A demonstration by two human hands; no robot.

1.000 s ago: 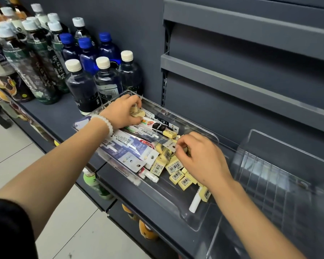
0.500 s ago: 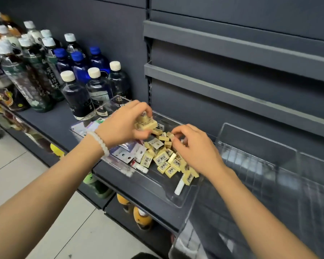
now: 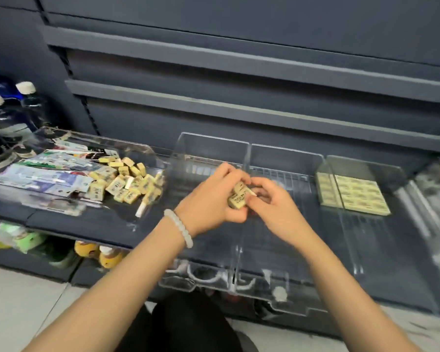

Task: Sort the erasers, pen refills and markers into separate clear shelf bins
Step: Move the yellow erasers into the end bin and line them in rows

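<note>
A small stack of yellow erasers (image 3: 239, 196) sits between my two hands above the clear bins in the middle. My left hand (image 3: 211, 199), with a white bead bracelet on the wrist, grips the stack from the left. My right hand (image 3: 274, 207) pinches it from the right. To the left, a clear source bin (image 3: 148, 148) holds several loose yellow erasers (image 3: 127, 181), flat packs of pen refills (image 3: 43, 174) and a white marker (image 3: 141, 210). Another clear bin (image 3: 328, 161) on the right holds yellow erasers laid in neat rows (image 3: 353, 194).
Two clear bins (image 3: 248, 151) share a divider under my hands, on a dark grey shelf (image 3: 74, 222). Capped bottles (image 3: 8, 115) stand at the far left. Drinks (image 3: 99, 252) lie on the lower shelf. Blurred goods sit at the right edge.
Both hands have left the source bin and moved right with a few erasers, meeting over the middle bins. The view has swung right, bringing the bin of arranged erasers into sight.
</note>
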